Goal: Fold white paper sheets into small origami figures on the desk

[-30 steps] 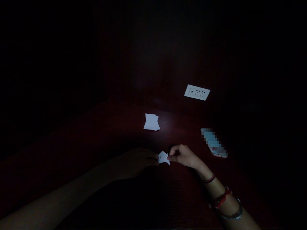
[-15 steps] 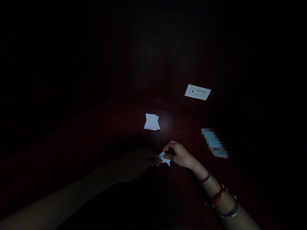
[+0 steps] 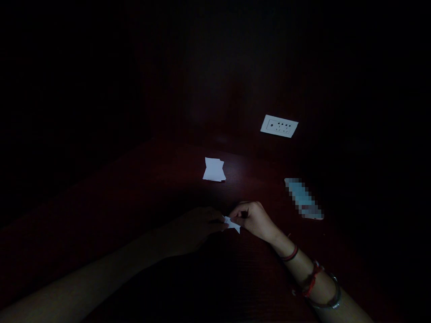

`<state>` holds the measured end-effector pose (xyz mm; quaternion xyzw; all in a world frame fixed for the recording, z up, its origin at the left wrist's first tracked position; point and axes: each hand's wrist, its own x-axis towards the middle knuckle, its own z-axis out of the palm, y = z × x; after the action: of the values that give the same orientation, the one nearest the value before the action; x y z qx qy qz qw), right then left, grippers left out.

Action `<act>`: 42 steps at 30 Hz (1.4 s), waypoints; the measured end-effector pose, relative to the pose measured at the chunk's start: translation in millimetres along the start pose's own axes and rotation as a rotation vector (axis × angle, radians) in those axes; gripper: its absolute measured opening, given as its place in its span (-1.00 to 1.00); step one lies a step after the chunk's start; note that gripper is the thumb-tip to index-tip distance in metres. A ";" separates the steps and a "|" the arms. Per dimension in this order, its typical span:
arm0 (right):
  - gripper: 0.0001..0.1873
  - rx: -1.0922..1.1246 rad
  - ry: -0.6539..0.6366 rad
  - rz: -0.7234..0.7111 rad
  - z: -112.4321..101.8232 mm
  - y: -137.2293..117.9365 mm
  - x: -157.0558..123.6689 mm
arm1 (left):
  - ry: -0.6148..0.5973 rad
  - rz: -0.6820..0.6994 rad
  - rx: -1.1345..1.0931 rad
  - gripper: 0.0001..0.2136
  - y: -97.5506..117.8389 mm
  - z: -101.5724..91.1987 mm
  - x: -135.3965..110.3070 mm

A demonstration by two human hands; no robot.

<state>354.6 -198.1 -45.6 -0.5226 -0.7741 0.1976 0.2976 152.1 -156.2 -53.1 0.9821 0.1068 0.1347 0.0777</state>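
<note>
Our right hand (image 3: 257,220) has moved in onto the upper edge of the small white paper (image 3: 235,226)

A second ago we had it at the paper's right side; now the paper's top point no longer shows. Our right thumb and forefinger pinch the upper edge, the other fingers curled. Our left hand (image 3: 204,224), dim in shadow, grips the left end, its fingertips close to the right ones. We see the paper between both hands on the dark red table (image 3: 151,179), one point sticking out at lower right. Beyond it lies a white paper stack (image 3: 214,169), to the right a phone (image 3: 303,198), and farther back a socket plate (image 3: 279,126).
</note>
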 end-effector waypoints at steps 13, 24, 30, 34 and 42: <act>-0.81 -0.045 -0.080 -0.278 -5.5 0.5 -4.8 | 0.007 -0.028 0.021 -0.53 5.0 -3.0 -2.4; -0.75 -0.103 -0.156 -0.323 -10.4 -2.2 -7.6 | 0.005 -0.054 0.028 -0.55 7.6 -2.4 -5.3; -0.73 -0.110 -0.169 -0.324 -11.5 -2.4 -7.4 | -0.008 -0.035 0.034 -0.54 4.9 -0.2 -5.1; -0.72 -0.135 -0.151 -0.301 -16.0 -2.0 -9.4 | -0.021 -0.036 0.041 -0.51 6.1 -0.5 -4.8; -0.65 -0.261 -0.136 -0.326 -19.2 -4.3 -12.6 | -0.023 -0.027 0.081 -0.53 7.8 -0.7 -3.1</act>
<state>368.0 -211.5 -31.9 -0.4102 -0.8857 0.0796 0.2025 150.4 -164.3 -51.8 0.9844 0.1244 0.1178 0.0407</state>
